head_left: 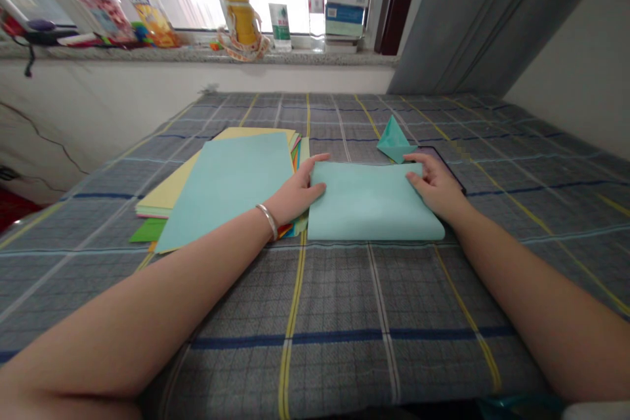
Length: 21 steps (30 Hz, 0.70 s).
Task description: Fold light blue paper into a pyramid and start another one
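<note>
A light teal sheet of paper [371, 203] lies folded over on the checked cloth, its rounded fold toward me. My left hand [300, 193] pinches the sheet's far left corner, fingers closed on the edge. My right hand [436, 187] grips the far right corner the same way, fingers curled over the paper. A silver bangle circles my left wrist. Just beyond the sheet sits a small folded teal paper shape [395, 139] with a pointed top.
A stack of coloured paper sheets [221, 187], teal on top, lies to the left. The grey checked cloth [344, 302] covers the surface. Bottles, a yellow container [242, 16] and boxes line the windowsill [197, 56] behind. A grey curtain hangs at right.
</note>
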Available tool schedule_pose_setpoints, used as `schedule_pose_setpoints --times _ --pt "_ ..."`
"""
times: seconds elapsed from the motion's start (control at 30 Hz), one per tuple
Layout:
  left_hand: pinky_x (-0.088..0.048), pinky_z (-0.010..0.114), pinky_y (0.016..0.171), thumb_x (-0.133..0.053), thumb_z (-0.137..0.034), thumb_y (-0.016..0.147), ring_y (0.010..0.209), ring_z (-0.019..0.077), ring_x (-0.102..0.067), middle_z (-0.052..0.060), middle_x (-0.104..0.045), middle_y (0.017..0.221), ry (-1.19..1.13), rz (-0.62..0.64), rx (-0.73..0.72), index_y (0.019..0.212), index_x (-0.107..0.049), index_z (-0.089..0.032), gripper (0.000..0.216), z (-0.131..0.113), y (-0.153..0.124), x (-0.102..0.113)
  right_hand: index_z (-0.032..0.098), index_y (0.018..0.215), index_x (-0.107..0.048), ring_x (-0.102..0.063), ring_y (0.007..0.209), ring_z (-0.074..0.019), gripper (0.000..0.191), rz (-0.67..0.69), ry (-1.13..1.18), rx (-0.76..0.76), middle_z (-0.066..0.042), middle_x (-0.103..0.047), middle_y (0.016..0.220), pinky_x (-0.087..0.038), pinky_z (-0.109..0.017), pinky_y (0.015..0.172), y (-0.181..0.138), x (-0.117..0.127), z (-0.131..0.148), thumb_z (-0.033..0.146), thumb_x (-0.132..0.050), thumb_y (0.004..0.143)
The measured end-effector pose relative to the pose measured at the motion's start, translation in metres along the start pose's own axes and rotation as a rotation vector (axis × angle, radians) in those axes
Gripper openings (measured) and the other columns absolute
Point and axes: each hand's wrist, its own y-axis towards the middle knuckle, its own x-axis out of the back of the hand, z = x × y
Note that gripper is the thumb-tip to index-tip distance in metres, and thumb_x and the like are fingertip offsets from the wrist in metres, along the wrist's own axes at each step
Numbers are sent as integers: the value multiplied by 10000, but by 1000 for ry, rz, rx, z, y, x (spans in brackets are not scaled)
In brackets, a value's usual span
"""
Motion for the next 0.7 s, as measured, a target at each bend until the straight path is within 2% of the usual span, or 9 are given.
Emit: schedule_pose_setpoints --times 0.1,0.2,0.37,0.47,0.57,0.7 --pt "-496 245 572 -564 -157 773 632 129 -588 3 -626 855 -7 0 18 1395 -416 -296 654 -4 -3 -1 269 1263 -546 -341 523 -142 438 23 -3 9 43 -359 631 -275 -270 505 -2 -1 4 414 -527 850" --pt "-489 240 559 -574 -174 779 630 129 -585 8 -624 844 -5 -49 37 1298 -517 -268 530 -4 -4 -2 246 1108 -632 -340 522 -136 348 21 -62 -40 35 -396 621 -274 -271 508 -2 -3 9 430 -555 823" --pt "-450 228 513 -601 -251 820 555 113 -548 -19 -592 721 -99 -74 74 1340 -470 -251 536 0 -1 1 232 1007 -642 -325 497 -129 286 -44 -114 -82 45 -385 585 -271 -272 500 0 -3 8 422 -581 802" --pt "-394 201 468 -623 -259 810 485 83 -478 -44 -534 624 -155 -150 87 1261 -536 -181 465 3 3 3 229 1016 -633 -332 498 -135 295 -105 -81 -72 50 -356 580 -270 -274 492 2 0 1 431 -579 807" --pt "-393 194 476 -655 -278 788 514 77 -497 -20 -573 657 -200 -186 103 1131 -610 -144 371 5 6 5 241 1023 -629 -349 501 -140 303 -122 -67 -73 49 -361 583 -276 -273 487 3 1 -7 448 -582 808" --pt "-451 210 543 -675 -273 764 598 96 -565 1 -643 749 -264 -231 84 1174 -604 -169 428 6 6 4 254 1030 -621 -360 490 -140 307 -86 -39 -74 47 -398 574 -275 -268 478 5 1 -10 458 -589 804"
